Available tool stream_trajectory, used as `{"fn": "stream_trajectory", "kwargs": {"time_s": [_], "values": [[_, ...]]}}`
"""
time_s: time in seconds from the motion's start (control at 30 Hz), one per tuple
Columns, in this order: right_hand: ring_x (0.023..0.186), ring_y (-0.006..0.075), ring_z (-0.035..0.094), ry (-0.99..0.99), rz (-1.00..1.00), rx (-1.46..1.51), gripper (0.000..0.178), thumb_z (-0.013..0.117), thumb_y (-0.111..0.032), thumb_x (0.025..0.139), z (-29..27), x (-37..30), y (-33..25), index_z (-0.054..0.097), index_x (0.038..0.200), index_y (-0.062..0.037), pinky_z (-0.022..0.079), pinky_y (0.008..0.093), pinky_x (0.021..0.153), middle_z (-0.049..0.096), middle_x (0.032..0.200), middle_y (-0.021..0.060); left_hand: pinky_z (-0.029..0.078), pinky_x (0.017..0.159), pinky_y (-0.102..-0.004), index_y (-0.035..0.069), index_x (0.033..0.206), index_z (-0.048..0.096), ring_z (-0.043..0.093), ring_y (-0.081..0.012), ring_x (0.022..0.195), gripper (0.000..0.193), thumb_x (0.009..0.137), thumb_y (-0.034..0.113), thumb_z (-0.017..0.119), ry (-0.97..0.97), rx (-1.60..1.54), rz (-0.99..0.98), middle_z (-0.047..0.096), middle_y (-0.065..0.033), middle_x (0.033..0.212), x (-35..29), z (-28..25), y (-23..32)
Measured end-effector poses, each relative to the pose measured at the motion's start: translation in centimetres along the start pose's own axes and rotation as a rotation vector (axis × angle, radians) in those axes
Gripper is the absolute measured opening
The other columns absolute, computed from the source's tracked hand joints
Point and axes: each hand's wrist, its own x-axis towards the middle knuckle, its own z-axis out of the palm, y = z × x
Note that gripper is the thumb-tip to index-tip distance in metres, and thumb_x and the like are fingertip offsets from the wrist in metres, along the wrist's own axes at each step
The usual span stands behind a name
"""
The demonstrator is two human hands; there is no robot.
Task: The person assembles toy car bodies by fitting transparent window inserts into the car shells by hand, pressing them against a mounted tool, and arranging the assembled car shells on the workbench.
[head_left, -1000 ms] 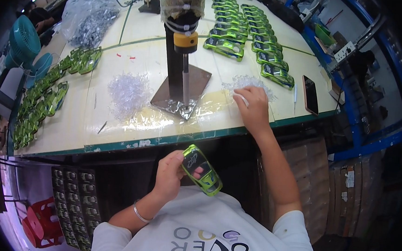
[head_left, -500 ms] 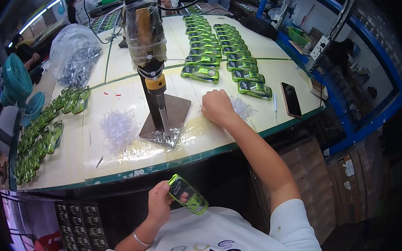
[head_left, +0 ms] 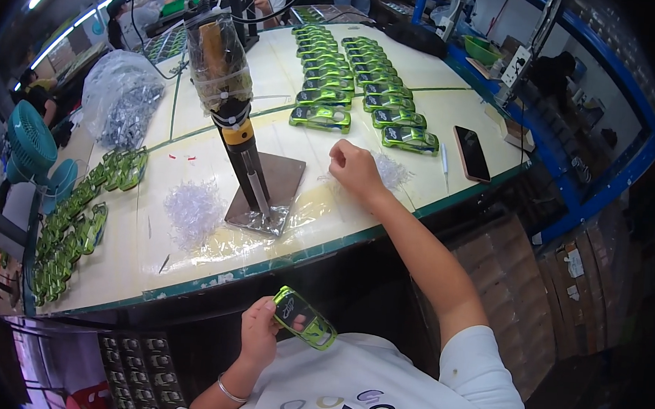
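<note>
In my left hand (head_left: 260, 327) is a green toy car shell (head_left: 304, 318) with a black see-through top, gripped at one end between thumb and fingers, in front of my shirt and below the table edge. Over the table, my right hand (head_left: 356, 170) is closed with thumb and fingertips together; whatever it may hold is too small to make out. A pile of clear plastic bits (head_left: 390, 172) lies under and beside that hand. Two rows of green car shells (head_left: 324, 98) stretch away beyond it.
A screwdriver-like machine (head_left: 235, 133) stands on a brown base plate (head_left: 290, 179) at the middle. Left of it lie another clear plastic pile (head_left: 193, 212) and heaped green shells (head_left: 83, 222). At right are a phone (head_left: 472, 154) and a thin white tool (head_left: 444, 168). Other people work behind.
My right hand has risen a little from the plastic pile, its fingers turned more upward. My left hand keeps the car shell in nearly the same place. The view has shifted slightly.
</note>
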Motion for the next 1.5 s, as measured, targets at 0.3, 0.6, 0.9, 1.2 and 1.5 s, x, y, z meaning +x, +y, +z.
{"fn": "stream_trajectory", "kwargs": {"time_s": [0.3,0.6,0.9,1.2,1.5], "values": [[0.061,0.0059,0.052,-0.136,0.23,0.6,0.012,0.058,-0.007,0.075,-1.0,-4.9,-0.5,0.06,0.083,0.0008,0.043,0.0203,0.057,0.058,0.069,0.0015,0.05,0.062,-0.0276,-0.004,0.092,0.05,0.06,-0.0179,0.067,0.026,0.087,0.017,0.035,-0.039,-0.028,-0.007,0.059,-0.0138,0.079,0.6,1.3,-0.2],[0.073,0.0279,0.051,-0.029,-0.446,-0.027,0.004,0.054,-0.003,0.068,-1.7,-7.2,1.0,0.056,0.071,-0.0012,0.044,0.034,0.063,0.053,0.071,0.0104,0.051,0.063,-0.0281,-0.004,0.092,0.049,0.061,-0.0187,0.07,0.025,0.087,0.015,0.036,-0.062,-0.011,-0.024,0.059,-0.0129,0.081,0.7,1.7,-0.6],[0.073,0.0284,0.053,-0.091,-0.314,-0.061,0.008,0.052,-0.006,0.071,-2.3,-6.9,0.9,0.057,0.072,-0.0004,0.044,0.035,0.066,0.054,0.073,0.0126,0.052,0.058,-0.0275,-0.003,0.088,0.049,0.06,-0.018,0.064,0.025,0.086,0.018,0.038,-0.016,0.037,-0.003,0.059,-0.0123,0.074,0.9,2.5,-0.5],[0.067,0.0311,0.057,-0.587,0.132,-0.268,0.015,0.055,-0.015,0.064,-3.6,-4.1,-1.0,0.059,0.065,-0.001,0.045,0.0383,0.065,0.059,0.07,0.0168,0.051,0.059,-0.0266,-0.004,0.089,0.049,0.06,-0.0177,0.064,0.025,0.086,0.018,0.037,-0.026,0.026,0.022,0.059,-0.0127,0.075,0.4,2.3,-0.3],[0.063,0.0075,0.048,-0.6,0.088,0.696,0.003,0.057,0.001,0.072,-6.4,-7.8,-4.5,0.056,0.07,0.0,0.038,0.0183,0.057,0.053,0.069,0.0007,0.046,0.062,-0.0208,-0.004,0.094,0.051,0.057,-0.0109,0.069,0.024,0.088,0.015,0.038,-0.154,0.059,0.132,0.057,-0.0075,0.08,1.2,2.8,2.9]]}}
